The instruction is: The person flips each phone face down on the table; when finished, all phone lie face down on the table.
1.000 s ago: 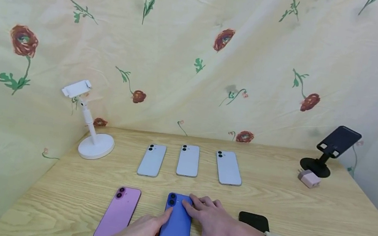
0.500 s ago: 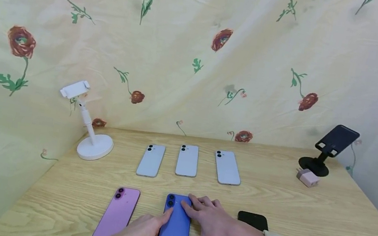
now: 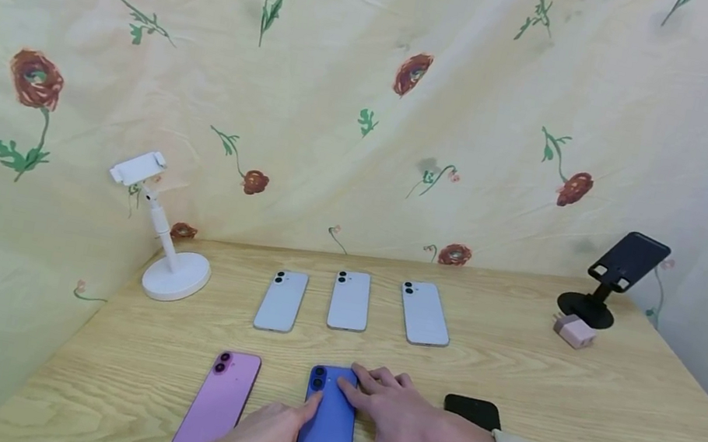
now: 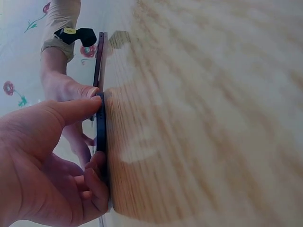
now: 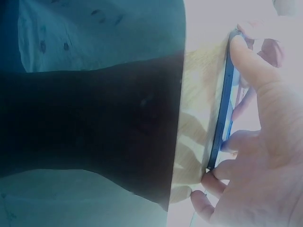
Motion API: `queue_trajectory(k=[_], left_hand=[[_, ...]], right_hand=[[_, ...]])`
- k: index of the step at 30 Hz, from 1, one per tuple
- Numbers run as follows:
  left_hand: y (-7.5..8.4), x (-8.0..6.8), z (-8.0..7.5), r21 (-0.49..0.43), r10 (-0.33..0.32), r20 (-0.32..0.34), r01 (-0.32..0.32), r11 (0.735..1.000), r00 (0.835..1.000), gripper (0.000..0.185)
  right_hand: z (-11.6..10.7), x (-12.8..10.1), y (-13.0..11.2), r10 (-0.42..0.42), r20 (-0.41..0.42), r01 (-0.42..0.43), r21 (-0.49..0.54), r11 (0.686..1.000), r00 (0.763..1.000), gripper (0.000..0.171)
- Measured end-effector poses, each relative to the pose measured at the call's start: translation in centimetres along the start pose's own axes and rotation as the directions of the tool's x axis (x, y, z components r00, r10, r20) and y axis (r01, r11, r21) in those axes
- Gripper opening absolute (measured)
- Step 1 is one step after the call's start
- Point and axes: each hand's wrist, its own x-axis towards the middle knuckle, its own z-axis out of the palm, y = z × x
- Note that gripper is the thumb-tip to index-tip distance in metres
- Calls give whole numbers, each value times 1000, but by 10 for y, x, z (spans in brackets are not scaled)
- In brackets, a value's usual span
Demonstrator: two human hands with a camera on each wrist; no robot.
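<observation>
A blue phone (image 3: 329, 422) lies back up on the wooden table, its two camera lenses at the upper left. My left hand (image 3: 271, 439) holds its left side, thumb at the bottom edge and index finger beside the lenses. From the right, my right hand (image 3: 401, 415) grips it, with the thumb at the lower right corner and fingers at the top. The left wrist view shows the phone's dark edge (image 4: 101, 127) between thumb and curled fingers. In the right wrist view, the phone's long side (image 5: 223, 101) spans from thumb to fingers.
A pink-purple phone (image 3: 218, 402) lies left, a black phone (image 3: 473, 411) right, partly under the right forearm. Behind are three pale phones (image 3: 350, 301). A white stand (image 3: 177, 277) is back left; a black stand (image 3: 627, 261) and pink charger plug (image 3: 575, 331) are back right.
The head view has shifted very slightly. The left thumb has slid a little to the right along the blue phone's bottom edge; the right hand keeps its hold.
</observation>
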Motion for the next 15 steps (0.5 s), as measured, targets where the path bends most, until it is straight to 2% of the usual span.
queue_trajectory(k=[5,8,12,15], left_hand=[[3,-3,1,-18,-75,-19,75,997,997,109],[6,-3,1,-24,-68,-100,66,998,993,106],[16,1,1,10,52,-224,-51,999,973,86],[26,8,3,35,121,-242,-116,993,963,74]], right_hand=[[-3,-11,9,-50,-50,54,89,995,998,98],[-12,-24,20,-77,-112,97,190,977,991,82],[-28,-46,32,-74,-189,131,314,940,979,60],[-35,-63,40,-61,-230,140,348,927,971,51]])
